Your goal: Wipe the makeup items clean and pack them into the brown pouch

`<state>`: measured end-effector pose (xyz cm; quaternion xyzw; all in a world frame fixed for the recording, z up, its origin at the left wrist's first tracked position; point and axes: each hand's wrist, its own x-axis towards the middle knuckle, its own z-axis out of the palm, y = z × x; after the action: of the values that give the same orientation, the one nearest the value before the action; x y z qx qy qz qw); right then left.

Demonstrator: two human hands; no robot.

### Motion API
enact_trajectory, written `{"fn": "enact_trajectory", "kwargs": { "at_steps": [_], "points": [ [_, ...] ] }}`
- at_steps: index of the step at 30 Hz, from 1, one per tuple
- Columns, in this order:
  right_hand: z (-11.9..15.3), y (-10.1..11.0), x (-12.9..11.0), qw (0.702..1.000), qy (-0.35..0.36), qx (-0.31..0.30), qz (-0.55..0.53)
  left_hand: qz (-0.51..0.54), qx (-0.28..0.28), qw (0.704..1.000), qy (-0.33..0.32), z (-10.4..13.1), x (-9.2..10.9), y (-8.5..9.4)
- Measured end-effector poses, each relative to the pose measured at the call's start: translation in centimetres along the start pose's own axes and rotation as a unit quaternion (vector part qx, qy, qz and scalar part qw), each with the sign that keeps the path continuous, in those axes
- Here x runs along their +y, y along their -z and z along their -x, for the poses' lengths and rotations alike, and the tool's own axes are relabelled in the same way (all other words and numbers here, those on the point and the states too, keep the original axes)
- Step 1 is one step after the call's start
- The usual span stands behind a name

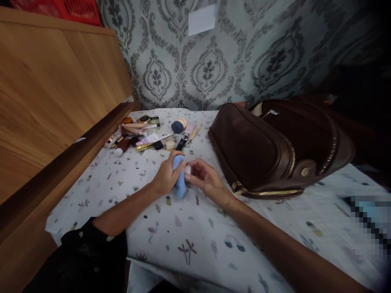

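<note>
My left hand (165,177) is closed around a light blue cloth (180,185), which hangs down below the fingers over the patterned sheet. Close against it, my right hand (209,181) pinches a small white object (187,170) between thumb and fingers. The object touches or nearly touches the cloth, and its kind is mostly hidden by the fingers. Just beyond my left hand lies a wristwatch (184,139) with a dark strap. Near it are a pink tube (190,129) and a round item with a dark blue part (177,126).
Several cosmetics, among them a white and pink tube (147,139), lie in a group at the back left. A brown leather bag (247,150) with open zips fills the right side. A wooden panel (61,81) borders the left, with a red basket (81,10) above it.
</note>
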<state>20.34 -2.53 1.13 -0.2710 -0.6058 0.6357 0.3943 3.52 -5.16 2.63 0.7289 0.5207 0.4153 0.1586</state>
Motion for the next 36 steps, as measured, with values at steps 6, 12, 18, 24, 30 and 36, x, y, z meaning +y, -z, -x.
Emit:
{"fn": "enact_trajectory", "kwargs": {
  "at_steps": [6,12,18,24,30,36],
  "points": [
    [0.1,-0.2,0.1,0.999,0.020,0.013,0.032,0.074,0.004,0.995,0.066,-0.3,-0.1,0.3],
    [-0.2,0.1,0.4,0.997,-0.008,0.063,-0.040,0.142,0.049,0.986,0.076,-0.5,-0.8,0.7],
    [-0.5,0.2,0.5,0.984,-0.033,0.085,-0.155,0.114,-0.074,0.990,-0.041,-0.5,-0.4,1.4],
    [-0.3,0.2,0.3,0.988,-0.018,0.099,-0.112,0.126,-0.099,0.986,0.042,-0.5,-0.6,1.3],
    [-0.5,0.4,0.5,0.991,-0.015,0.103,-0.079,0.112,-0.094,0.989,0.024,-0.6,-0.8,1.2],
    [-0.7,0.8,0.4,0.991,-0.082,0.078,-0.068,0.071,-0.087,0.988,-0.103,-0.8,-0.1,1.3]
  ]
}}
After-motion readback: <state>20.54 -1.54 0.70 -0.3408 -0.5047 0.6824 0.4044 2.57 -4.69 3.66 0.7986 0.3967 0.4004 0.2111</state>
